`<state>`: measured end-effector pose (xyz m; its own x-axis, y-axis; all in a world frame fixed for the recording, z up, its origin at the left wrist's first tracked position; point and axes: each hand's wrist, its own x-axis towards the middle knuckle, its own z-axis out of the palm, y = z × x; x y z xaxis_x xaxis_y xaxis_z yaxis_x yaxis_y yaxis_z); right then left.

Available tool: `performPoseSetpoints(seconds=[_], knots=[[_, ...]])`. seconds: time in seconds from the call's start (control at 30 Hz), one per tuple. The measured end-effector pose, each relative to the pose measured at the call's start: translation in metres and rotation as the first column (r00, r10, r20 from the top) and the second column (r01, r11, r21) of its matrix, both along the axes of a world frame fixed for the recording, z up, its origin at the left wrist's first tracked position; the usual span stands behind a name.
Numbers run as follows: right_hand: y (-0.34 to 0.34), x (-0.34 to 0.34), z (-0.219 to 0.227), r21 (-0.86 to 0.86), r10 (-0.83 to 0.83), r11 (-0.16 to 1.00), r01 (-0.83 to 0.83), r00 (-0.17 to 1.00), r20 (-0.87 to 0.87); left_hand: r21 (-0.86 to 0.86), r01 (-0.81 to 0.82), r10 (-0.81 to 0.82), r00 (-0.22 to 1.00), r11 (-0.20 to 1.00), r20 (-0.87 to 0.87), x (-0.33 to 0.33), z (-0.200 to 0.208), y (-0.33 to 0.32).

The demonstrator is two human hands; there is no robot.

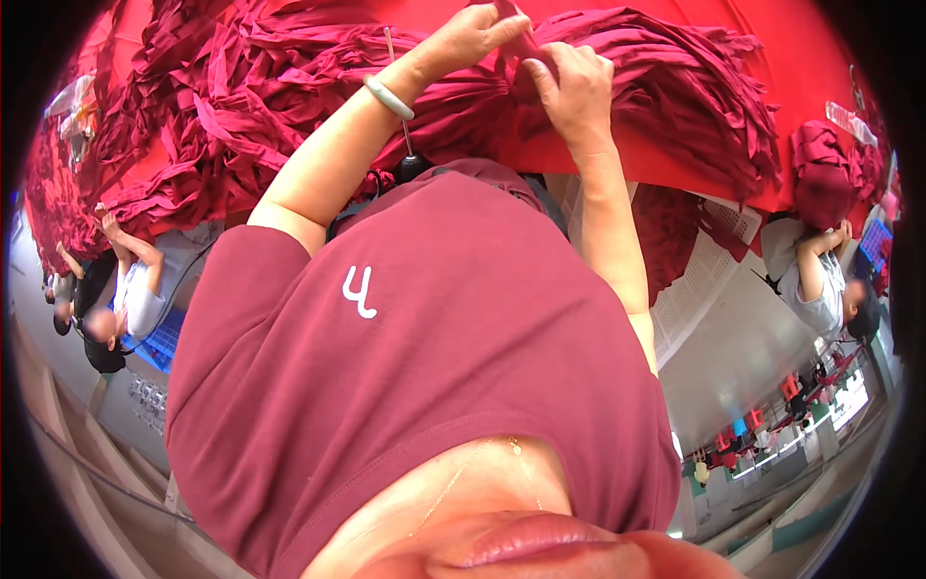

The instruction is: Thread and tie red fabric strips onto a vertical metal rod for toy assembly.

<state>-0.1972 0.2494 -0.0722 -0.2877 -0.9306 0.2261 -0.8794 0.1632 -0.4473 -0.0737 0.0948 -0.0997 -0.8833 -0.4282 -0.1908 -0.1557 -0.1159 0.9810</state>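
Observation:
At the top of the head view, my left hand pinches a narrow dark red cloth strip between thumb and fingers. A pale bangle sits on that wrist. My right hand is closer to me, its fingers curled and closed at the strip's other side. What lies inside its fingertips is partly hidden. Both hands are above a bundle of long dark red strips gathered across the table. A larger loose heap of such strips spreads out to the left.
A thin metal rod with a black base stands by my left forearm. Bright red cloth covers the table. White perforated baskets with red fabric are below the edge. Co-workers sit at left and right. A clear bottle lies far right.

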Motion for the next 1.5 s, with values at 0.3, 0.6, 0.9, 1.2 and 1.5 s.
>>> performPoseSetpoints(seconds=[0.3,0.6,0.9,1.2,1.5], knots=[[-0.001,0.0,0.0,0.105,-0.178,0.983,0.154,0.938,0.297,-0.734,-0.095,0.229,0.97,0.673,0.084,0.021,0.014,0.032],[-0.001,-0.006,-0.005,0.055,-0.099,0.995,0.082,0.822,0.561,-0.611,0.093,-0.093,0.995,0.786,0.032,0.026,0.0,0.017],[-0.002,-0.01,-0.017,0.064,-0.097,0.995,0.074,0.853,0.512,-0.511,0.118,-0.069,0.991,0.852,0.115,0.028,0.003,0.033],[0.027,-0.017,-0.015,0.049,-0.156,0.987,0.153,0.985,0.074,-0.893,0.338,0.155,0.906,0.298,0.394,0.055,0.015,0.023],[0.097,0.02,0.013,0.116,0.029,0.991,-0.068,0.95,0.31,-0.871,0.461,0.218,0.844,0.173,0.49,0.023,-0.003,0.0]])
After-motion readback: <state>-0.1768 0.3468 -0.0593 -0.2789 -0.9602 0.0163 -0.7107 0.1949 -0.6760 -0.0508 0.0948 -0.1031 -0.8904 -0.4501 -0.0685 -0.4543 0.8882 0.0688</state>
